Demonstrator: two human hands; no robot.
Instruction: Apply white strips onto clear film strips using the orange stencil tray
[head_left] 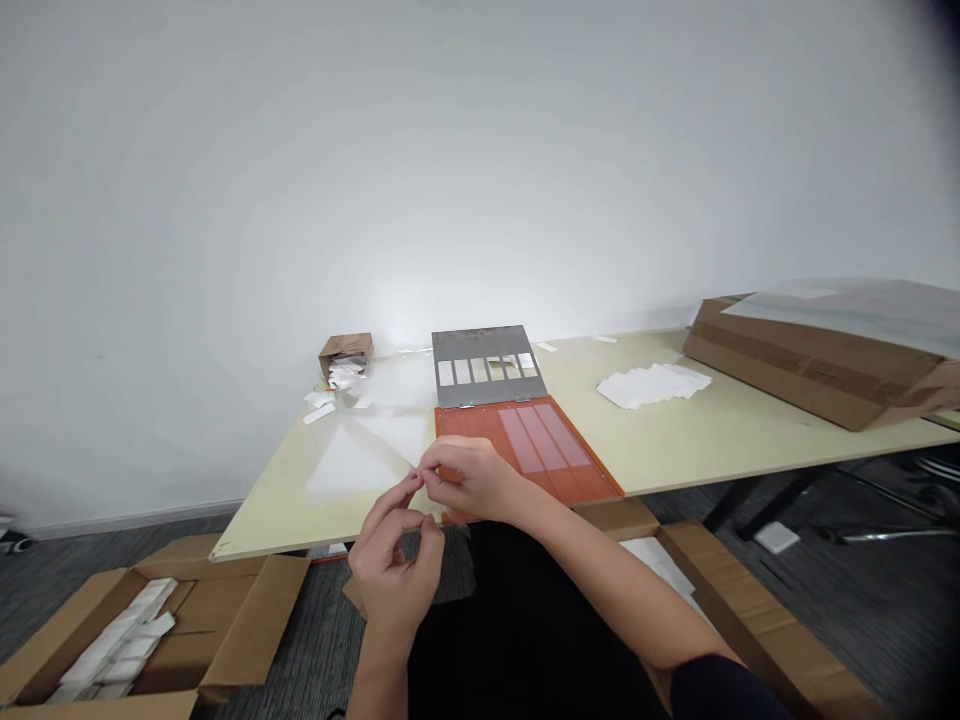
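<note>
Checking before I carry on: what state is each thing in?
Left hand: fingers curled, hold unclear
Right hand: pinching, hold unclear
Frame: hinged open
Board: flat, strips on it
Cards: fanned out
Small box: open, pieces spilling
Left floor box: open, partly filled
Right floor box: open
Big box: sheet on top, closure unclear

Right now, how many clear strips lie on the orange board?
3 visible, side by side on the right half of the orange board: left strip, middle strip, right strip. The right hand covers part; more may be hidden.
</note>
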